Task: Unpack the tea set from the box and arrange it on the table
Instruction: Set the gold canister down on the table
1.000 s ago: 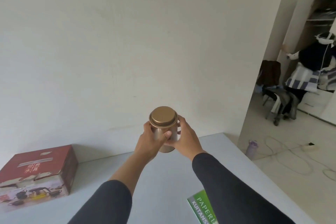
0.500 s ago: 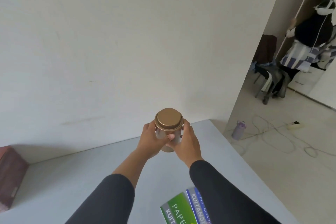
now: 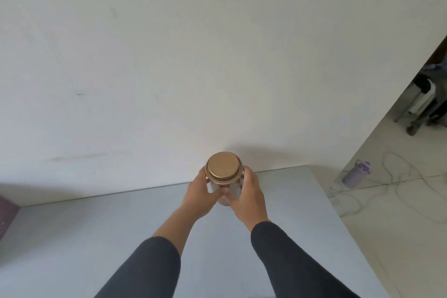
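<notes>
While both hands, left hand (image 3: 198, 195) and right hand (image 3: 249, 195), gripped the tin (image 3: 225, 176) above the table (image 3: 96, 237), placing was under way. Next, it probably needed lowering upright.

Gold-lidded tin (image 3: 223, 172) between both hands

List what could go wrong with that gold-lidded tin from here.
1. The tin is held near the table's far right corner; set down there, it might get knocked to the floor.
2. The left hand and right hand grip only the body, so the lid could come loose if the tin tilts.
</notes>
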Motion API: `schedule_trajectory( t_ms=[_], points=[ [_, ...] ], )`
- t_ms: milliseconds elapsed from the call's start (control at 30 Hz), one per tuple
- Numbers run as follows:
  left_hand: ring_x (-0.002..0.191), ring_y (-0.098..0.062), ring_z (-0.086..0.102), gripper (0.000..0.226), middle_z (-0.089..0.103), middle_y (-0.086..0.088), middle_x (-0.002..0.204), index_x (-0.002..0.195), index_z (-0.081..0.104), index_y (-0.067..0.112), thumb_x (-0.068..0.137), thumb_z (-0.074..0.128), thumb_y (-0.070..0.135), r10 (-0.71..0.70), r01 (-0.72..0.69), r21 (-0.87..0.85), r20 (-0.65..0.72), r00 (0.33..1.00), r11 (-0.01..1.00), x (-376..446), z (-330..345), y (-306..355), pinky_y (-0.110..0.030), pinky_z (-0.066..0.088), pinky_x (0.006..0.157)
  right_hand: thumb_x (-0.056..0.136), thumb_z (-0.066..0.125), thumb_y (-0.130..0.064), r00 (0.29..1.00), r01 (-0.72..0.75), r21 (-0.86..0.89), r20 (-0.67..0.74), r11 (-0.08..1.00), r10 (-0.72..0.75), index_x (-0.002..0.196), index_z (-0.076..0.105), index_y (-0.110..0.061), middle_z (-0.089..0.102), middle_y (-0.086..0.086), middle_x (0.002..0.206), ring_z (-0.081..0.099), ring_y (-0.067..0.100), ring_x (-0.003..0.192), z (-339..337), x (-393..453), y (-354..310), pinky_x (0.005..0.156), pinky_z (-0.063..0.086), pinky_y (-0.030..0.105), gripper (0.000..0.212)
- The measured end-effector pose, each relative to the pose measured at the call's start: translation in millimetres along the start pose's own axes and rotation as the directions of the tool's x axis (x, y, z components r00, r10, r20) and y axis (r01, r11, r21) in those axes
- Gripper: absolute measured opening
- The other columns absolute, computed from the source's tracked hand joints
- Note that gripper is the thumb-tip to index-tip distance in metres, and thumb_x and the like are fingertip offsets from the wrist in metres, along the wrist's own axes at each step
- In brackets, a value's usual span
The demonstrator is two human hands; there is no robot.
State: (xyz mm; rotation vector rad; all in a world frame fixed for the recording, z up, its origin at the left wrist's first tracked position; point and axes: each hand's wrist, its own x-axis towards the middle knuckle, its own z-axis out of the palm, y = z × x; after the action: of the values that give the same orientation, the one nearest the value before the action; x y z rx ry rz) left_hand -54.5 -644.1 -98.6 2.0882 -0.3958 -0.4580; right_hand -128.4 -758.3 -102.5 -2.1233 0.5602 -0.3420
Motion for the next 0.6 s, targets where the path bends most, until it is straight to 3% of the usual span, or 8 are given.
schedule_trajectory(
  t_ms=[267, 400, 500, 600],
  points=[
    [0.133, -0.011, 0.04, 0.079, 0.048, 0.013, 0.128, 0.143, 0.025, 0.034, 0.081, 0.072, 0.024, -0.067, 0.068, -0.014, 0.056, 0.996, 0.998, 28.6, 5.1, -15.3, -0.027, 0.037, 0.097, 0.076, 0.074, -0.034, 1.0, -0.02, 0.018, 0.02, 1.0, 0.02, 0.126, 0.036, -0.022, 0.05, -0.004, 0.12, 0.054, 0.012, 0.095, 16.0, 26.5, 21.1, 0.076, 0.046, 0.026, 0.064],
    [0.131, -0.011, 0.04, 0.079, 0.047, 0.017, 0.123, 0.145, 0.023, 0.033, 0.083, 0.07, 0.019, -0.065, 0.065, 0.02, 0.045, 0.997, 0.998, 26.3, 6.9, -18.6, -0.023, 0.032, 0.095, 0.076, 0.074, -0.032, 0.999, -0.022, 0.015, 0.023, 1.0, 0.022, 0.131, 0.033, -0.022, 0.048, -0.002, 0.125, 0.055, 0.015, 0.105, 18.6, 25.8, 25.9, 0.083, 0.049, 0.03, 0.07],
    [0.133, -0.018, 0.04, 0.08, 0.046, 0.006, 0.138, 0.148, 0.019, 0.028, 0.085, 0.068, 0.022, -0.066, 0.062, 0.116, 0.039, 0.997, 0.991, 20.5, 7.9, -16.0, -0.023, 0.032, 0.094, 0.074, 0.077, -0.032, 0.998, -0.044, 0.026, 0.041, 0.999, 0.043, 0.137, 0.03, -0.023, 0.047, 0.001, 0.129, 0.053, 0.017, 0.111, 18.0, 22.0, 23.6, 0.087, 0.048, 0.031, 0.079],
    [0.142, -0.023, 0.027, 0.087, 0.025, 0.001, 0.156, 0.152, 0.007, 0.022, 0.088, 0.065, 0.032, -0.112, 0.1, 0.238, 0.034, 0.993, 0.966, 11.0, 4.6, -16.2, -0.033, 0.03, 0.111, 0.07, 0.081, -0.036, 0.994, -0.086, -0.003, 0.062, 0.996, 0.086, 0.143, 0.025, -0.024, 0.045, 0.002, 0.129, 0.051, 0.02, 0.116, 14.9, 14.2, 17.9, 0.088, 0.044, 0.029, 0.093]
  ],
)
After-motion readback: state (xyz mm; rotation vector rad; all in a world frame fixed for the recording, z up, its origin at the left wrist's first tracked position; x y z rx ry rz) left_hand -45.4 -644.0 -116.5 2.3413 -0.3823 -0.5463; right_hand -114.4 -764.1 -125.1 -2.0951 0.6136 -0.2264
